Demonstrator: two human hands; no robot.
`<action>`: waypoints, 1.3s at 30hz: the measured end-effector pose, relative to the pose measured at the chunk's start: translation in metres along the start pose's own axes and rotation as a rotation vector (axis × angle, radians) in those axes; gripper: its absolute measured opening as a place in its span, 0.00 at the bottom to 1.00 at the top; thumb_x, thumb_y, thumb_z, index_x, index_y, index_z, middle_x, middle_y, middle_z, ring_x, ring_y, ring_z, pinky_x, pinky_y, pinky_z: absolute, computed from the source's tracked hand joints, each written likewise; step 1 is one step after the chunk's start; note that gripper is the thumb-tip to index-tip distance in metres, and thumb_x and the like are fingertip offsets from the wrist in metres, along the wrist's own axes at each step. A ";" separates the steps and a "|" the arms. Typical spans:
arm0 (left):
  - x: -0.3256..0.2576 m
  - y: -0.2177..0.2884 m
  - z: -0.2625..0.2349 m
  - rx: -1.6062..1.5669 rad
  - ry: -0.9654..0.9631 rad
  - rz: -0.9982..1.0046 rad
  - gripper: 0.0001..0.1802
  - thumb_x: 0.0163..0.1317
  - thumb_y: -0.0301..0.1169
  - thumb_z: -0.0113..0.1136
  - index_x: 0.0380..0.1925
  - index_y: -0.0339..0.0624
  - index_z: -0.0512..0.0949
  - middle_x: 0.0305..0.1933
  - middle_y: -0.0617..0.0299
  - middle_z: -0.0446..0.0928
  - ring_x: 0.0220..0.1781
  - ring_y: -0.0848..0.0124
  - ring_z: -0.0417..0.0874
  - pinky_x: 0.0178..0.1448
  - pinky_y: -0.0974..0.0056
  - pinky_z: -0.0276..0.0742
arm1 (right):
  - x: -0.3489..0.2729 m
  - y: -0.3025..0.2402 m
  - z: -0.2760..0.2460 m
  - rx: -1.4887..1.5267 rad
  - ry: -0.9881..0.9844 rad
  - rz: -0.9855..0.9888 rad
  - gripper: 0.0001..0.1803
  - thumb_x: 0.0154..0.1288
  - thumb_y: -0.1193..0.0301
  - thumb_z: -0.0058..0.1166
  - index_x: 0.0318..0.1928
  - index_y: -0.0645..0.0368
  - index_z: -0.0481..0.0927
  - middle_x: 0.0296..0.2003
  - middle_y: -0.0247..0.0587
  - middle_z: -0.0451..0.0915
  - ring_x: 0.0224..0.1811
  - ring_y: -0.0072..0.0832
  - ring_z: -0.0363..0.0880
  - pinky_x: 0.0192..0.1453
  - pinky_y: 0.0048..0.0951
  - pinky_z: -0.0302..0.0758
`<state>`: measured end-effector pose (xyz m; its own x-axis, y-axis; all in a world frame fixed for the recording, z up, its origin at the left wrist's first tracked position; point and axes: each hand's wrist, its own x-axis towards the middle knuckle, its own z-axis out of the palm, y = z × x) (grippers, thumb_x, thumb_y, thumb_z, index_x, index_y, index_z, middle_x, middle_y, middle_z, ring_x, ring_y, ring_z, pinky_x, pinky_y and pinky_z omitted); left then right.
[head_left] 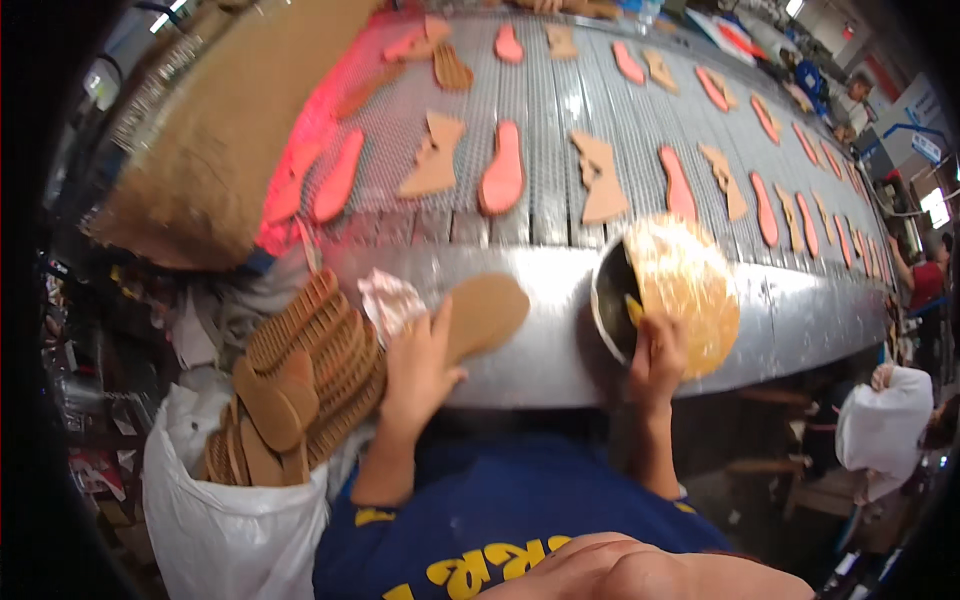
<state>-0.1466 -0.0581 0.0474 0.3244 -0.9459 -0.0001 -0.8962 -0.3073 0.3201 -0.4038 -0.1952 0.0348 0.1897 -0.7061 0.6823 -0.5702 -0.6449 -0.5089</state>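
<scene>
A tan shoe sole [490, 310] lies on the metal ledge, its flat side up. My left hand [418, 365] grips its left end, fingers along the far edge and thumb at the near edge. On the right, my right hand [658, 360] is closed at the mouth of a round pot [606, 325]. A slim yellow-handled tool [634, 309] shows above its fingers; its lower end is hidden in the pot. A shiny tan cover [690, 290] lies over part of the pot. Beside my left hand, a crumpled pale cloth or paper [390, 302] rests on the ledge.
Several ribbed tan soles [335, 380] are piled in a white sack [235, 535] at the left. Beyond the ledge [550, 375], a mesh conveyor [540, 110] carries pink-topped soles [502, 170] and tan straps [598, 175]. A large brown box-like housing [220, 130] stands at far left.
</scene>
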 end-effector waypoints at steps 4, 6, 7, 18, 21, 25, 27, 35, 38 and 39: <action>-0.009 -0.005 0.006 -0.102 0.117 -0.040 0.41 0.41 0.29 0.68 0.60 0.42 0.66 0.45 0.48 0.73 0.48 0.50 0.76 0.52 0.51 0.72 | -0.003 -0.005 0.005 -0.049 -0.147 0.023 0.07 0.56 0.83 0.54 0.36 0.62 0.80 0.33 0.48 0.76 0.34 0.42 0.77 0.36 0.33 0.73; -0.009 -0.007 -0.001 -0.143 0.156 -0.028 0.38 0.43 0.28 0.65 0.59 0.42 0.67 0.46 0.49 0.73 0.47 0.50 0.77 0.51 0.51 0.72 | -0.001 -0.010 0.006 0.035 -0.172 0.075 0.07 0.56 0.84 0.54 0.36 0.63 0.80 0.33 0.48 0.76 0.35 0.41 0.77 0.37 0.33 0.73; -0.008 -0.007 -0.002 -0.152 0.199 -0.010 0.38 0.42 0.28 0.65 0.59 0.42 0.67 0.47 0.49 0.73 0.47 0.51 0.77 0.51 0.51 0.73 | 0.000 -0.011 0.005 0.103 -0.181 0.116 0.07 0.56 0.84 0.54 0.36 0.63 0.79 0.33 0.47 0.76 0.35 0.40 0.77 0.38 0.33 0.73; -0.002 -0.009 -0.009 -1.594 0.186 0.078 0.31 0.59 0.28 0.57 0.63 0.38 0.62 0.57 0.48 0.71 0.51 0.60 0.77 0.50 0.60 0.78 | -0.005 -0.001 -0.002 0.555 -0.103 0.404 0.05 0.64 0.81 0.49 0.39 0.65 0.78 0.42 0.42 0.76 0.37 0.23 0.75 0.38 0.20 0.72; -0.003 0.010 -0.011 -1.994 0.010 0.142 0.27 0.69 0.38 0.43 0.64 0.35 0.60 0.60 0.43 0.68 0.51 0.58 0.77 0.47 0.60 0.81 | -0.005 0.005 -0.001 0.703 -0.086 0.454 0.06 0.67 0.78 0.48 0.43 0.63 0.77 0.45 0.39 0.76 0.33 0.17 0.73 0.34 0.18 0.70; -0.002 0.017 0.015 -2.283 -0.379 0.152 0.35 0.71 0.52 0.29 0.66 0.34 0.54 0.65 0.42 0.61 0.52 0.53 0.77 0.35 0.58 0.84 | -0.001 0.003 -0.002 0.975 0.086 0.576 0.07 0.69 0.76 0.47 0.45 0.61 0.74 0.45 0.41 0.76 0.36 0.20 0.75 0.38 0.21 0.74; -0.005 0.026 0.014 -2.254 -0.410 0.139 0.36 0.71 0.53 0.28 0.66 0.34 0.53 0.66 0.43 0.60 0.52 0.53 0.76 0.34 0.57 0.85 | 0.000 0.005 0.005 1.208 0.231 0.534 0.09 0.72 0.73 0.44 0.48 0.61 0.72 0.46 0.43 0.75 0.40 0.25 0.77 0.43 0.29 0.79; -0.015 0.049 0.013 -2.094 -0.556 0.201 0.37 0.69 0.59 0.26 0.70 0.48 0.48 0.64 0.47 0.61 0.52 0.54 0.76 0.34 0.56 0.85 | 0.031 -0.064 0.004 0.687 0.163 -0.163 0.18 0.66 0.60 0.54 0.41 0.65 0.77 0.44 0.55 0.77 0.45 0.38 0.77 0.47 0.33 0.74; -0.020 0.054 0.007 -2.070 -0.561 0.196 0.38 0.68 0.60 0.26 0.70 0.48 0.45 0.62 0.47 0.63 0.51 0.55 0.77 0.34 0.57 0.85 | 0.036 -0.075 0.011 0.598 0.096 -0.236 0.18 0.62 0.61 0.59 0.42 0.65 0.78 0.43 0.53 0.77 0.43 0.38 0.78 0.46 0.31 0.76; -0.022 0.055 0.006 -2.081 -0.559 0.190 0.39 0.68 0.60 0.26 0.70 0.48 0.45 0.62 0.48 0.63 0.51 0.55 0.77 0.34 0.58 0.85 | 0.035 -0.075 0.014 0.572 0.089 -0.244 0.18 0.62 0.62 0.60 0.42 0.65 0.78 0.43 0.53 0.77 0.43 0.38 0.78 0.46 0.30 0.76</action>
<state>-0.2047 -0.0553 0.0593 -0.1508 -0.9862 0.0688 0.7614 -0.0715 0.6443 -0.3433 -0.1760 0.0895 0.1794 -0.5074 0.8428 0.0039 -0.8563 -0.5164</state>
